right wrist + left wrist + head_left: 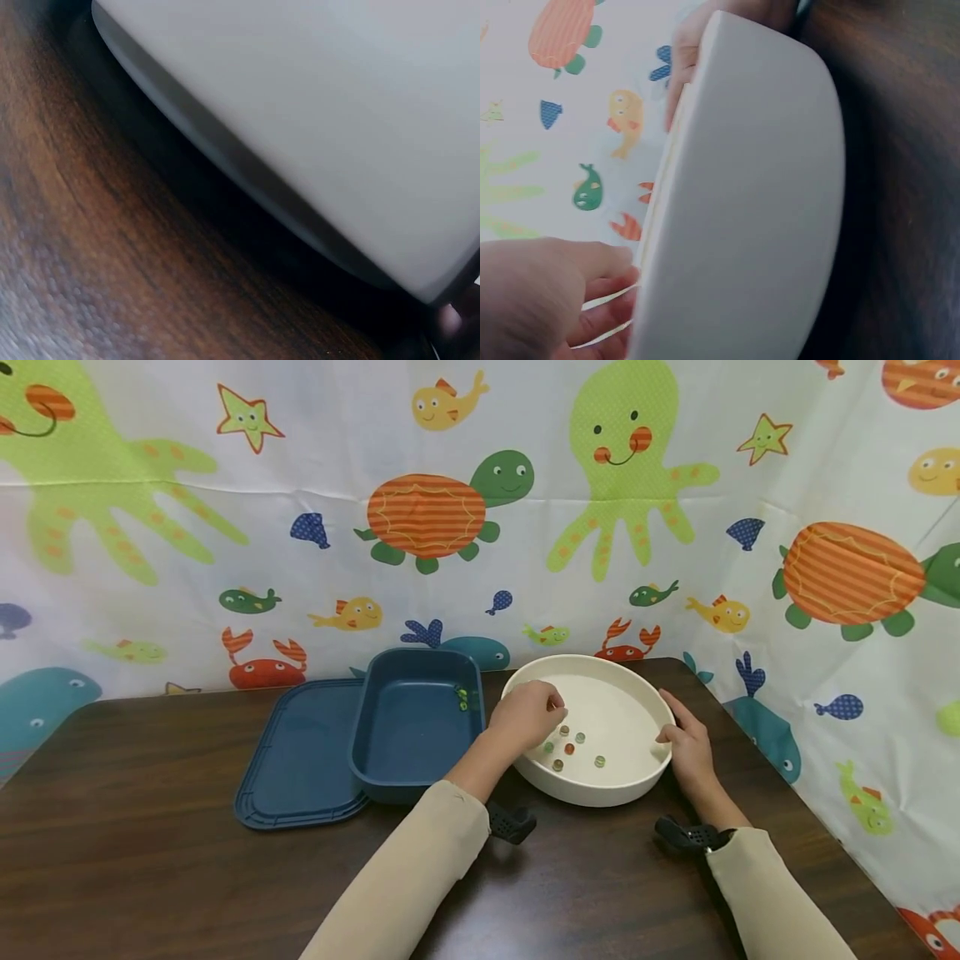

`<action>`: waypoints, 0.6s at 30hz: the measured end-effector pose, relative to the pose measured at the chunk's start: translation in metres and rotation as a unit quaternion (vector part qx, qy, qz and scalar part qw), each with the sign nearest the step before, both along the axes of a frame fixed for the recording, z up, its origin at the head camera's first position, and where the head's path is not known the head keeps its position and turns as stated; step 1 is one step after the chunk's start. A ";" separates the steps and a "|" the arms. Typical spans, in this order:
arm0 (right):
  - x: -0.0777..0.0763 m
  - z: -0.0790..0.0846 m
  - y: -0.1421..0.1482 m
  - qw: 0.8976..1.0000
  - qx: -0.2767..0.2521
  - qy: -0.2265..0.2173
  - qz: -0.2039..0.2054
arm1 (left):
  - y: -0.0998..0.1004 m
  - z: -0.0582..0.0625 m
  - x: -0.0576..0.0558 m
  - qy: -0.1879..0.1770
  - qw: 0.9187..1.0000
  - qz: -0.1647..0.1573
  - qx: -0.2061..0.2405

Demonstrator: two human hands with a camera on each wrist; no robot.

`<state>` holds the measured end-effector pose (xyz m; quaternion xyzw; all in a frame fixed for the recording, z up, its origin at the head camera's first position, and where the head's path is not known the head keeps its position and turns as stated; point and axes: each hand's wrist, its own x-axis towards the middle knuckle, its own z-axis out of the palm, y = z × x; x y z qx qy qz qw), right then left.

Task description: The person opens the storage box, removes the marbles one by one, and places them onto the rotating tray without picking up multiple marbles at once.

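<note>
A round cream bowl (pixel 630 710) stands on the table, with several small marbles (pixel 569 748) on its floor, one red and others greenish or brownish. My left hand (pixel 525 714) reaches over the bowl's left rim with bent fingers. In the left wrist view the left thumb (pixel 604 259) and fingers stand by the rim, their tips partly hidden, so whether they hold a marble does not show. My right hand (pixel 688 745) grips the bowl's right rim, thumb over the edge. The right wrist view is mostly filled by the bowl's outer wall (pixel 315 112).
Left of the bowl is a blue rectangular container (pixel 412 727) with several green marbles (pixel 462 697) at its right side. Its flat blue lid (pixel 300 760) lies further left, partly under the container. A sea-animal patterned curtain (pixel 450 443) hangs behind the brown table (pixel 150 860).
</note>
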<state>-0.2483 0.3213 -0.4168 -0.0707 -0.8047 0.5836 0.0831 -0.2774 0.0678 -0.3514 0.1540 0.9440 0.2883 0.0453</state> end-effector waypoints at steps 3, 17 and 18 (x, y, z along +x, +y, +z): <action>0.000 0.000 -0.002 1.000 -0.003 -0.001 0.001 | -0.012 0.006 0.003 0.029 0.999 0.004 0.017; 0.002 0.001 -0.003 1.000 -0.007 0.004 0.002 | -0.064 0.010 -0.004 0.067 0.991 0.086 0.075; 0.002 0.001 -0.003 1.000 -0.007 0.004 0.003 | -0.067 0.009 -0.005 0.066 0.991 0.091 0.075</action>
